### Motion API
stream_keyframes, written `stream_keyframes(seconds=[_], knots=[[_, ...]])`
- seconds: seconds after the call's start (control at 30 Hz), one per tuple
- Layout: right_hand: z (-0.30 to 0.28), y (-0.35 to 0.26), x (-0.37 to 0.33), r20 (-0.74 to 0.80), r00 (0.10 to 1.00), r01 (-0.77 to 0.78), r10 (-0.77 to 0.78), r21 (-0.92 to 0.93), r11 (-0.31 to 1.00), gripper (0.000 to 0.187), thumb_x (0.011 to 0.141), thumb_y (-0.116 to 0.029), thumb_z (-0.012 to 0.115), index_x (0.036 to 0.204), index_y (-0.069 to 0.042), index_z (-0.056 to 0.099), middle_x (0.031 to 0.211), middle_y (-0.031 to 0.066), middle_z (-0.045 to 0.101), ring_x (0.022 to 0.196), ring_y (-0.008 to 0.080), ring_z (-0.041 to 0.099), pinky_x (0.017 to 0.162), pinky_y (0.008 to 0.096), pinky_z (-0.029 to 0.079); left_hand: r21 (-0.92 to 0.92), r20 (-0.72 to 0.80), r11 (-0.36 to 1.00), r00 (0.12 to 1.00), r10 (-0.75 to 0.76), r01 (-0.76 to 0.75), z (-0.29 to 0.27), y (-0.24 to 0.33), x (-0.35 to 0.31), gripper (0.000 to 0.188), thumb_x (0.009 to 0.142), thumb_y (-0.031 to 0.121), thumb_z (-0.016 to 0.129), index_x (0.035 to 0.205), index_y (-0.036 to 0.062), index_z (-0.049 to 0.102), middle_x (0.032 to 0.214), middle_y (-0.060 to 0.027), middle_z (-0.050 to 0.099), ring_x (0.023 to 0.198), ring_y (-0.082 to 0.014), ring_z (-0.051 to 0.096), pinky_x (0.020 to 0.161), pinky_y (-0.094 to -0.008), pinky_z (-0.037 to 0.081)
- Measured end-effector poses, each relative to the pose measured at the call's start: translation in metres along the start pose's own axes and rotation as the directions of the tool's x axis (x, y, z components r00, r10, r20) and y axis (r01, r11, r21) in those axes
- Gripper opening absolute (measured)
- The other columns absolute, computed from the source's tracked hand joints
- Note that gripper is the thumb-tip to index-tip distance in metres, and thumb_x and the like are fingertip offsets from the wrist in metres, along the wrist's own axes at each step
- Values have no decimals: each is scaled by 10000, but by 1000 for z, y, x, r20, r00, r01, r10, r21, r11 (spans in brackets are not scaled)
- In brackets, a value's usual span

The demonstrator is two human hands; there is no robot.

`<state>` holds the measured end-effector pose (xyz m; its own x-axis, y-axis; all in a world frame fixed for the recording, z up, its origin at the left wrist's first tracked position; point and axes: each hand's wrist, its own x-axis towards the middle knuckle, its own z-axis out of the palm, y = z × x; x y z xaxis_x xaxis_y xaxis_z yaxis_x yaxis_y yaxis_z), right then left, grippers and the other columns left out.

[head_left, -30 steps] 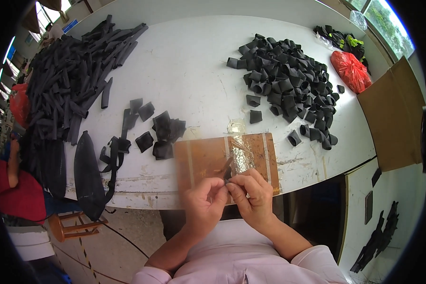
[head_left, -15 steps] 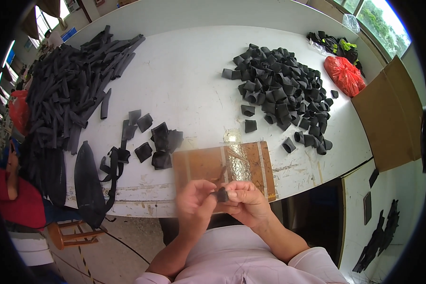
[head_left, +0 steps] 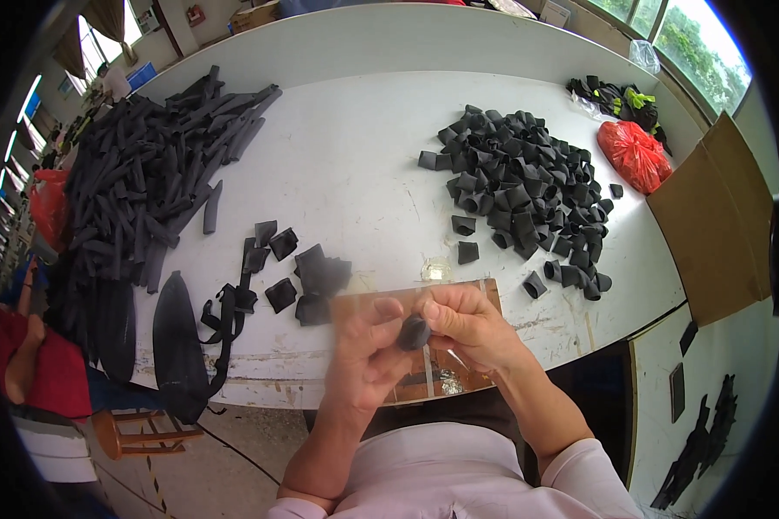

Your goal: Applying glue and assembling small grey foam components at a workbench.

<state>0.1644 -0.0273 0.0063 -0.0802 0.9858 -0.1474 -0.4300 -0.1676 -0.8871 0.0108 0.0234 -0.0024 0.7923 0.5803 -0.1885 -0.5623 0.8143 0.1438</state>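
1. We have the black fabric piece (head_left: pixel 415 332) up between the two hands, a little below and right of the centre of the frame, and in front of the brown board (head_left: pixel 472 381) from this viewpoint.

2. Our right hand (head_left: pixel 467 329) is the nearer one: its thumb and forefinger pinch the piece at its upper right end, so the rest of it hangs down and leftward from those fingertips.

3. Our left hand (head_left: pixel 365 353) lies just left of the piece, its thumb raised and parted from the curled fingers. The piece sits at the mouth of that gap; whether the left fingertips touch its far side, blur and overlap keep us from telling.

4. The piece looks short and rounded, with its slightly longer axis slanting from upper right, at the pinch, to lower left. We cannot make out its opening or its folds.

5. Beyond the hands, we see a small cluster of black fabric pieces (head_left: pixel 323 272) left of centre, a larger heap of short black tubes (head_left: pixel 528 186) at upper right, and a pile of long dark strips (head_left: pixel 151 164) at upper left.
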Motion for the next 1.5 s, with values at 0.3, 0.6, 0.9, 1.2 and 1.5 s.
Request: stream_keyframes(seconds=[0.3, 0.6, 0.9, 1.2, 1.5], knots=[[13, 1, -16, -130, 786, 357, -604, -703, 616, 316, 836, -289, 552, 880, 24, 549, 756, 94, 521, 705, 210, 517, 604, 294, 431, 782, 615, -179, 692, 377, -597, 21, 2, 9, 222, 771, 26, 585, 991, 7, 563, 904, -81, 592, 814, -164, 542, 722, -258, 432], [29, -7, -18, 168, 497, 447, -851, -890, 85, 279, 643, -75, 704, 880, 5, 579, 725, 89, 556, 610, 226, 514, 520, 298, 416, 543, 278, 574, 776, 567, -614, 19, -10, 1, 78, 818, 58, 557, 864, 1, 582, 819, -101, 571, 814, -201, 504, 822, -331, 376], [19, -1, -14, 202, 593, 437, -779, -894, 101, 137, 672, 10, 640, 806, 6, 609, 688, 82, 548, 582, 215, 478, 505, 291, 389, 573, 210, 590, 798, 566, -569, 0, -14, -5, 60, 814, 55, 566, 861, 22, 582, 852, -101, 575, 828, -187, 500, 813, -315, 376], [-8, -17, -14, -171, 870, 437, -462, -165, 884, 121, 840, -97, 553, 759, -8, 568, 681, 57, 550, 583, 102, 494, 474, 199, 389, 873, 261, 115, 654, 710, -473, -29, 12, 9, 74, 818, 31, 525, 860, 2, 578, 882, -59, 585, 813, -93, 518, 741, -223, 401], [-16, 36, -40, -446, 880, 107, -163, -147, 983, 312, 896, -265, 489, 838, 21, 600, 651, 12, 542, 556, 52, 471, 489, 188, 387, 688, 373, -535, 394, 840, 490, -129, 150, 108, 304, 748, 106, 548, 1043, 35, 539, 987, -157, 533, 851, -303, 542, 752, -397, 444]])
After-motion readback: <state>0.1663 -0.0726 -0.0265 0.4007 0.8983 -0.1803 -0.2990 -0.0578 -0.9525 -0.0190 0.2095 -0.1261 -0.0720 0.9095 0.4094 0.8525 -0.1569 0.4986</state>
